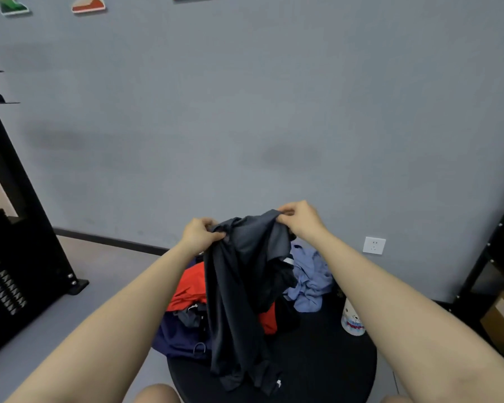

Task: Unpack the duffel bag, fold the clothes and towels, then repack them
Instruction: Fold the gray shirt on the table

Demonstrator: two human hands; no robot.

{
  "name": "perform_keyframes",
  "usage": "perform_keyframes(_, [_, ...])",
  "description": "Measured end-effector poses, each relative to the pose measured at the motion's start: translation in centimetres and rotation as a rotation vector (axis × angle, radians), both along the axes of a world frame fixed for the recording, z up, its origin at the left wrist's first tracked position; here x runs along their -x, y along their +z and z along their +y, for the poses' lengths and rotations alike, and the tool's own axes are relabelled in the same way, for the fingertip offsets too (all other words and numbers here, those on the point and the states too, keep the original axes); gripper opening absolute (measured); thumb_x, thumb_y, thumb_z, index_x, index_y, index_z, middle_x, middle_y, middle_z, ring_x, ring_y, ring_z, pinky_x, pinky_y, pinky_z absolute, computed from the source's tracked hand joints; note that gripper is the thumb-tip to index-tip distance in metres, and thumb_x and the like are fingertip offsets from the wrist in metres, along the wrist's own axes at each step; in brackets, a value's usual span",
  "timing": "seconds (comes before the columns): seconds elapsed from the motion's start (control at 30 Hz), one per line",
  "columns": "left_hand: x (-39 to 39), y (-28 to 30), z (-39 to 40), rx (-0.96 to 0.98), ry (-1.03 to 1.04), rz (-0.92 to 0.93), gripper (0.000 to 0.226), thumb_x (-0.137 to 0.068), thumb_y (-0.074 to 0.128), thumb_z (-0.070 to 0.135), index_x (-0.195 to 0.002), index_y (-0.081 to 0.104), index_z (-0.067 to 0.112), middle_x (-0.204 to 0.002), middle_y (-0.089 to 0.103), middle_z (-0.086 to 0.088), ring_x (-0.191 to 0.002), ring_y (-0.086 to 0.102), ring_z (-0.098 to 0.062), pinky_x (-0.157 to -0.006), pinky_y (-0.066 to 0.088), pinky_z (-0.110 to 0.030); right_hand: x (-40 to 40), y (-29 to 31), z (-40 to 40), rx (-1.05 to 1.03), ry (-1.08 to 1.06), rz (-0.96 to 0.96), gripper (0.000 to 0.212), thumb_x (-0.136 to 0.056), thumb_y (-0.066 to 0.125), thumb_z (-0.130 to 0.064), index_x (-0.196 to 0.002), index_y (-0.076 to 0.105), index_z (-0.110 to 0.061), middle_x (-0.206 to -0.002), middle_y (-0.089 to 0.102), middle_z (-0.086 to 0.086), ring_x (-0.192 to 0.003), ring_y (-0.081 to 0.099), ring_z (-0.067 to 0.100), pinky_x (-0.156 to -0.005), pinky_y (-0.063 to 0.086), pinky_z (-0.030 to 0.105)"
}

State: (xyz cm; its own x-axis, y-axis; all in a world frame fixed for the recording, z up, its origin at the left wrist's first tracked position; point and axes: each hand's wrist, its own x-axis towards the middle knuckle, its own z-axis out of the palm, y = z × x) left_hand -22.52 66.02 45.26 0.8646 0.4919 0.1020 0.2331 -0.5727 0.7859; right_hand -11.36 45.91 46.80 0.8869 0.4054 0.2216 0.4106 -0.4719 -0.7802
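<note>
Dark shirt (pixel 242 286) hangs pinched by left hand (pixel 200 234) and right hand (pixel 298 219) above table (pixel 317 362).

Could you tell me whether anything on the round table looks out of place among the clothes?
Only the white printed cup: it stands at the black round table edge beside unfolded clothes, where a swinging garment could knock it off.

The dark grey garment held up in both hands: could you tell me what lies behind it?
Behind the dark grey garment show a red garment, a light blue garment and navy fabric; whatever lies directly behind it is covered.
</note>
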Motion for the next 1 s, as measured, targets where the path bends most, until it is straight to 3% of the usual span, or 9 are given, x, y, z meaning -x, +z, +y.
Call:
perform_keyframes(0.1, [0.2, -0.2, -0.6, 0.104, -0.078, 0.039, 0.02, -0.081, 0.064, -0.005, -0.084, 0.059, 0.015, -0.076, 0.058, -0.003, -0.082, 0.052, -0.017, -0.057, 0.039, -0.017, 0.4, 2.6, 1.0, 0.058, 0.036, -0.069, 0.02, -0.085, 0.061, -0.008, -0.102, 0.073, -0.009, -0.098, 0.072, 0.009, -0.078, 0.063, 0.01, -0.074, 0.053, 0.027])
perform_keyframes(0.2, [-0.1, 1.4, -3.0, 0.302, -0.306, 0.0, 0.045, -0.082, 0.066, -0.003, -0.121, 0.051, 0.013, -0.11, 0.06, -0.007, -0.095, 0.059, -0.016, -0.07, 0.048, -0.014, 1.2, 4.9, 2.0, 0.106, 0.087, -0.143, 0.021, -0.086, 0.06, -0.01, -0.103, 0.073, -0.01, -0.1, 0.072, 0.007, -0.093, 0.064, 0.015, -0.077, 0.049, 0.022])
perform_keyframes(0.3, [-0.9, 3.1, -5.3, 0.183, -0.348, -0.113, 0.068, -0.076, 0.077, 0.006, -0.133, 0.04, 0.016, -0.115, 0.055, -0.001, -0.101, 0.056, -0.012, -0.074, 0.045, -0.011, 2.1, 6.4, 3.1, 0.113, 0.126, -0.2, 0.021, -0.085, 0.062, -0.011, -0.103, 0.073, -0.009, -0.099, 0.072, 0.008, -0.092, 0.065, 0.016, -0.078, 0.049, 0.023])
perform_keyframes(0.43, [-1.7, 4.2, -5.2, -0.076, -0.113, -0.221, 0.042, -0.078, 0.073, 0.01, -0.118, 0.061, 0.011, -0.106, 0.067, -0.01, -0.101, 0.06, -0.025, -0.07, 0.039, -0.022, 2.4, 6.5, 3.6, -0.002, 0.183, -0.163, 0.017, -0.084, 0.066, -0.012, -0.099, 0.073, -0.01, -0.091, 0.071, 0.006, -0.084, 0.063, 0.012, -0.073, 0.047, 0.021])
perform_keyframes(0.57, [-1.5, 5.1, -4.1, 0.207, -0.013, -0.346, 0.022, -0.081, 0.069, 0.009, -0.099, 0.061, 0.017, -0.102, 0.067, -0.012, -0.098, 0.062, -0.027, -0.084, 0.052, -0.041, 1.5, 3.8, 1.9, -0.266, 0.185, 0.004, 0.019, -0.094, 0.057, -0.011, -0.106, 0.067, 0.0, -0.094, 0.067, 0.01, -0.076, 0.06, 0.01, -0.069, 0.046, 0.018])
perform_keyframes(0.67, [-1.1, 6.3, -3.7, 0.409, 0.01, -0.435, 0.019, -0.084, 0.067, 0.011, -0.1, 0.059, 0.016, -0.096, 0.064, -0.005, -0.093, 0.062, -0.024, -0.08, 0.054, -0.041, 0.7, 1.0, 0.2, -0.107, 0.225, 0.147, 0.037, -0.091, 0.049, 0.01, -0.125, 0.056, -0.002, -0.12, 0.062, 0.016, -0.095, 0.058, 0.019, -0.073, 0.045, 0.017])
perform_keyframes(0.77, [-0.9, 7.6, -3.7, 0.525, -0.01, -0.501, 0.017, -0.087, 0.066, 0.013, -0.1, 0.058, 0.017, -0.09, 0.063, 0.003, -0.085, 0.061, -0.016, -0.067, 0.054, -0.032, 1.4, -0.7, -0.6, 0.096, 0.377, 0.27, 0.057, -0.084, 0.062, 0.009, -0.136, 0.045, -0.008, -0.126, 0.055, 0.006, -0.114, 0.051, 0.02, -0.089, 0.043, 0.021])
perform_keyframes(0.9, [-0.7, 8.7, -4.2, 0.561, -0.069, -0.518, 0.013, -0.089, 0.064, 0.012, -0.09, 0.057, 0.024, -0.088, 0.063, 0.005, -0.079, 0.06, -0.01, -0.067, 0.052, -0.031, 1.2, -2.1, 0.5, -0.038, 0.261, 0.26, 0.029, -0.085, 0.068, -0.005, -0.114, 0.063, -0.006, -0.103, 0.065, 0.003, -0.104, 0.058, 0.019, -0.095, 0.044, 0.028])
perform_keyframes(1.0, [-0.4, 9.0, -3.3, 0.527, -0.034, -0.511, 0.014, -0.088, 0.064, 0.012, -0.099, 0.058, 0.018, -0.09, 0.063, 0.003, -0.082, 0.06, -0.014, -0.064, 0.051, -0.028, 0.1, -1.5, 0.9, -0.102, 0.078, 0.142, 0.016, -0.088, 0.064, -0.008, -0.102, 0.068, -0.002, -0.09, 0.065, 0.005, -0.091, 0.058, 0.017, -0.083, 0.043, 0.026])
